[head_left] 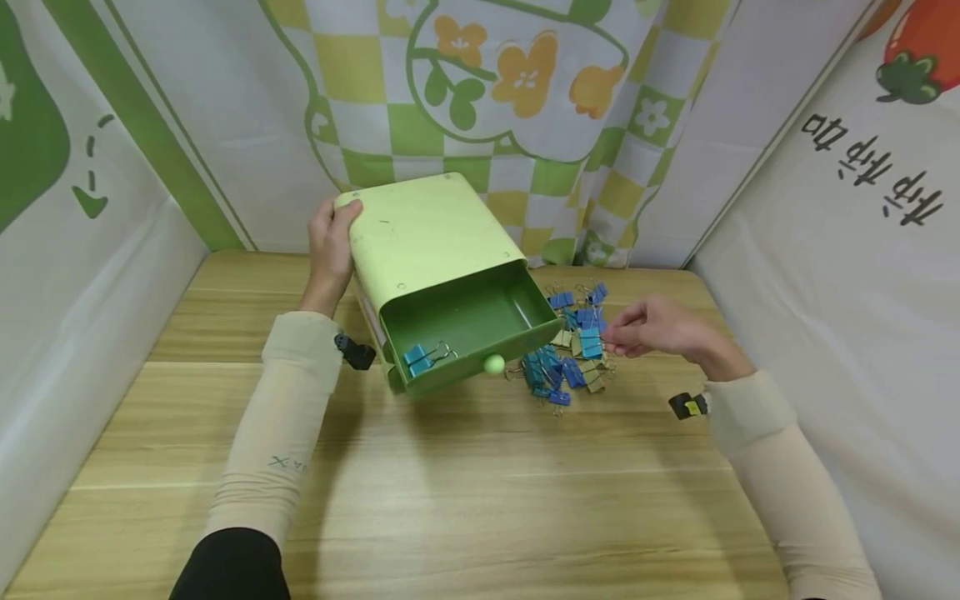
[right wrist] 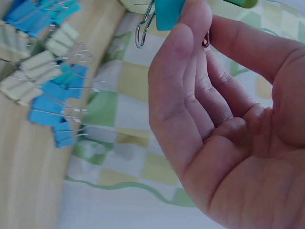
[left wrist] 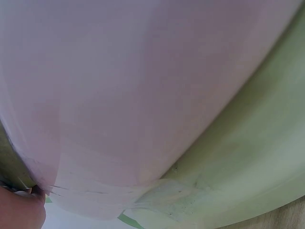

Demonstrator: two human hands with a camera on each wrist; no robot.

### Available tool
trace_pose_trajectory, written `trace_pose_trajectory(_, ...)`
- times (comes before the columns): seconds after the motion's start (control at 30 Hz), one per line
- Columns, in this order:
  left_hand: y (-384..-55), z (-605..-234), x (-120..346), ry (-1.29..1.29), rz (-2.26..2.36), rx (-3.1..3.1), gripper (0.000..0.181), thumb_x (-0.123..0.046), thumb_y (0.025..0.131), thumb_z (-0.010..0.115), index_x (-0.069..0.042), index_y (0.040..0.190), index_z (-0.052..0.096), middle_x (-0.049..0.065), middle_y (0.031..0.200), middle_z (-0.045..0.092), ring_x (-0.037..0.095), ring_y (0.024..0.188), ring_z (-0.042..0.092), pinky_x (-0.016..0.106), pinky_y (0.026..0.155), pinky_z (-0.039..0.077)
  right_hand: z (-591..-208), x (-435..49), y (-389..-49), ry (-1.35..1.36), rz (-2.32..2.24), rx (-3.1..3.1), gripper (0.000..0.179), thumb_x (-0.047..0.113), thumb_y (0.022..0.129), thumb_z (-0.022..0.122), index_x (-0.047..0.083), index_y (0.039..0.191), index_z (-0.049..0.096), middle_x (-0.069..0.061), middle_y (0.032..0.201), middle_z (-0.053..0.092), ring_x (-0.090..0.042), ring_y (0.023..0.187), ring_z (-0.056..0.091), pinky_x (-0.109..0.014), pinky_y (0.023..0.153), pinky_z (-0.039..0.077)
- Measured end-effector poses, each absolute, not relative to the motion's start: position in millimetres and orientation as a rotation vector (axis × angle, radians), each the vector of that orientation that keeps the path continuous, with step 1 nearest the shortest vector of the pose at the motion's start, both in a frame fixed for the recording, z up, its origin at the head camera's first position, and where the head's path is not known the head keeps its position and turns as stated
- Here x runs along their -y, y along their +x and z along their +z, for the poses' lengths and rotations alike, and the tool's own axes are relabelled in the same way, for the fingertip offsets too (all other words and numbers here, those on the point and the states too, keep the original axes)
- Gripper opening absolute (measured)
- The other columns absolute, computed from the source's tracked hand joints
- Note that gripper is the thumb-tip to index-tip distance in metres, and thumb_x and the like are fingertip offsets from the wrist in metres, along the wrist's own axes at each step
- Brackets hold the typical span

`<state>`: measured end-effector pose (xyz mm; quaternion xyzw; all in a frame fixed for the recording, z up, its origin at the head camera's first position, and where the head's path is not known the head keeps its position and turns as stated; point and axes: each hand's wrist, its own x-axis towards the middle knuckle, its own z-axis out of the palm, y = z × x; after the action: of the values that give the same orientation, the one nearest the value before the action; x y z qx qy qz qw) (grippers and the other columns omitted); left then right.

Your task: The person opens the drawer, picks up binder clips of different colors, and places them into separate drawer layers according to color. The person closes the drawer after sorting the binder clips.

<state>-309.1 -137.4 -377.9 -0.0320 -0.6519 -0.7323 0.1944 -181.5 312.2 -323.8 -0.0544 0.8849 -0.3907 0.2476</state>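
My left hand (head_left: 330, 250) grips the back left edge of a light green box (head_left: 427, 233), tilted with its front to the right. The box's drawer (head_left: 453, 377) stands pulled out, showing a round knob, and one teal binder clip (head_left: 418, 359) lies in its front left corner. In the left wrist view, the box's pinkish side panel (left wrist: 119, 95) fills most of the picture. Right of the box, my right hand (head_left: 660, 329) pinches another teal binder clip (head_left: 591, 343) by its wire handle, between thumb and fingertips. This held clip (right wrist: 169, 14) is partly cut off in the right wrist view.
Several blue, teal and cream binder clips (head_left: 573, 372) lie in a loose pile on the wooden table (head_left: 480, 500), close to the drawer's right front corner. A checked curtain (head_left: 525, 200) hangs behind the table, and white printed panels (head_left: 840, 250) stand at the sides.
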Motion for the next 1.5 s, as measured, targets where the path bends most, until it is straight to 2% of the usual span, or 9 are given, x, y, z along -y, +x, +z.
trace_pose_trajectory(0.13,-309,-378,137,-0.1,-2.041,1.835,0.019,-0.029,0.103,0.059,-0.014,0.109,0.067,-0.006,0.081,0.061,0.005,0.062,0.055,0.019,0.061,0.049,-306,-308,-184,-0.169,-1.07,-2.458,0.024,0.01,0.105,0.064,-0.009,0.117,0.072,-0.005,0.097,0.078,-0.012,0.087,0.074,-0.029,0.083,0.065)
trace_pose_trajectory(0.4,-307,-378,139,-0.106,-1.98,1.903,0.023,-0.035,0.104,0.056,-0.015,0.11,0.067,-0.008,0.079,0.057,0.004,0.06,0.052,0.02,0.06,0.048,-274,-296,-189,-0.227,-1.03,-2.519,0.026,0.013,0.105,0.064,-0.006,0.121,0.074,-0.011,0.107,0.08,-0.015,0.091,0.075,-0.03,0.084,0.065)
trace_pose_trajectory(0.8,-309,-378,138,-0.093,-1.99,1.905,0.022,-0.035,0.104,0.056,-0.016,0.109,0.066,-0.008,0.078,0.057,0.004,0.059,0.052,0.02,0.06,0.047,-243,-265,-187,-0.315,-1.023,-2.551,0.022,0.017,0.103,0.07,0.0,0.115,0.078,-0.007,0.099,0.08,-0.019,0.088,0.076,-0.031,0.08,0.065)
trace_pose_trajectory(1.0,-309,-377,138,-0.089,-2.012,1.888,0.021,-0.034,0.104,0.057,-0.015,0.109,0.067,-0.007,0.08,0.059,0.004,0.06,0.053,0.02,0.059,0.048,-239,-239,-189,-0.423,-0.986,-2.551,0.018,0.017,0.103,0.07,0.003,0.11,0.08,-0.006,0.094,0.081,-0.018,0.082,0.074,-0.03,0.076,0.063)
trace_pose_trajectory(1.17,-308,-376,139,-0.097,-2.003,1.895,0.023,-0.034,0.104,0.057,-0.014,0.112,0.067,-0.007,0.082,0.06,0.005,0.061,0.054,0.02,0.061,0.048,-239,-218,-193,-0.502,-0.99,-2.528,0.018,0.014,0.103,0.068,0.002,0.111,0.08,-0.01,0.095,0.08,-0.022,0.082,0.074,-0.03,0.073,0.061)
trace_pose_trajectory(1.5,-309,-377,138,-0.097,-2.026,1.865,0.021,-0.031,0.104,0.058,-0.014,0.11,0.067,-0.006,0.083,0.061,0.005,0.063,0.055,0.02,0.061,0.049,-246,-177,-196,-0.606,-0.918,-2.486,0.014,0.015,0.102,0.071,0.007,0.104,0.082,-0.009,0.095,0.081,-0.031,0.092,0.076,-0.039,0.082,0.063)
